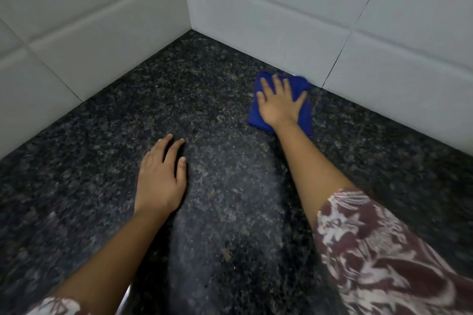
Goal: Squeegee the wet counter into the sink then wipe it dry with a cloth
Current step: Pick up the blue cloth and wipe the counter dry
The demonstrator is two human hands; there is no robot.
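The dark speckled granite counter (pixel 225 212) runs into a corner between two white tiled walls (pixel 281 20), and no sink or squeegee shows here, so this looks like the drying step. Down the middle of the counter a paler, dull band stretches from the near edge toward the hands; whether it is a film of water or only glare I cannot tell. It is worth passing over again in overlapping strokes.

The right hand (pixel 280 102) lies flat, fingers spread, pressing on the folded blue cloth (pixel 256 115), which sits just beside the right-hand wall, a little out from the corner. Even palm pressure keeps the whole pad in contact; running it along the wall joint should catch any water pooled there.

The left hand (pixel 160 176) rests open on the bare counter, holding nothing, and seems to steady the reach.
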